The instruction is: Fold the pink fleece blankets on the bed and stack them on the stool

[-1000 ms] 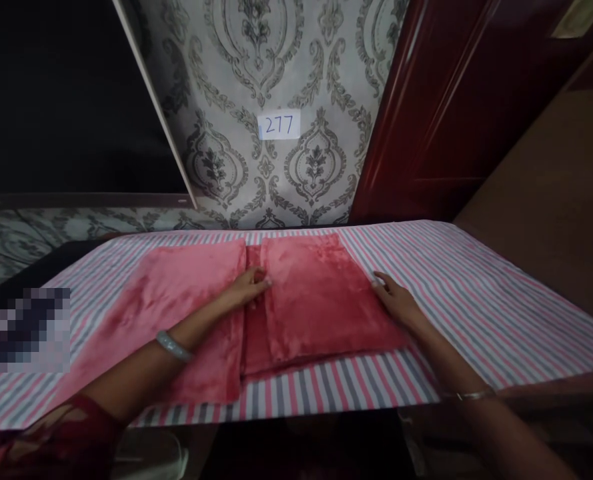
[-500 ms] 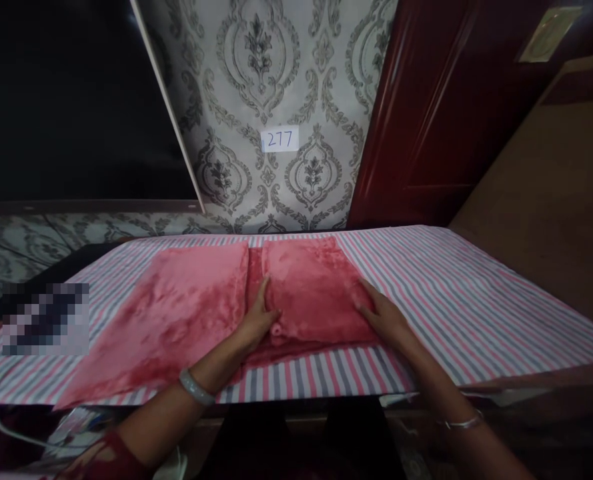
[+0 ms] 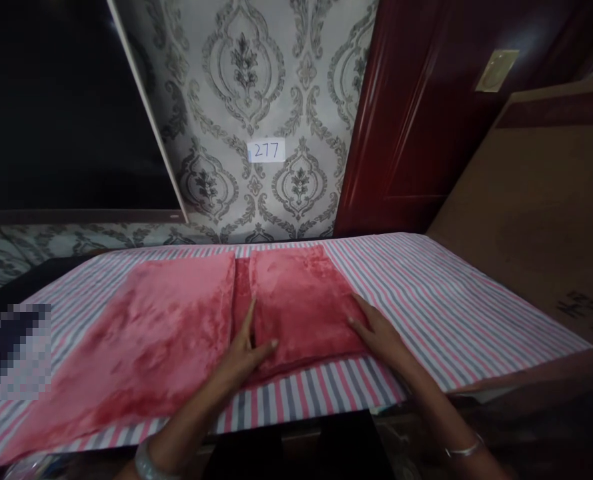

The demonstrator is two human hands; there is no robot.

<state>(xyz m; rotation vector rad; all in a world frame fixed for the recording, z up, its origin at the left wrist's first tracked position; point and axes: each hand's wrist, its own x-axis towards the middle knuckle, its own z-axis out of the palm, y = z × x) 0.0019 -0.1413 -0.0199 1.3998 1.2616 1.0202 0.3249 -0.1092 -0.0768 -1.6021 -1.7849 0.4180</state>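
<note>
A pink plush cloth [image 3: 176, 313] lies on a striped tablecloth, its left and right sides folded inward so that a narrow strip shows between the two panels. My left hand [image 3: 246, 350] rests at the inner edge of the right folded panel [image 3: 301, 300], thumb and forefinger spread apart. On that panel's right edge lies my right hand [image 3: 379, 333], its thumb on top and a finger stretched along the side. Its other fingers are partly hidden. Both hands touch the cloth.
The pink, grey and white striped tablecloth [image 3: 451, 307] covers the table. Behind it are a patterned wall with a paper marked 277 [image 3: 266, 150], a dark screen [image 3: 66, 113] and a dark red door [image 3: 416, 120]. A cardboard box [image 3: 536, 200] stands at the right.
The whole view has shifted, with the scene lying slightly lower and farther left. My left thumb and forefinger are spread wider, and a small curled bit of cloth by the thumb no longer shows.
</note>
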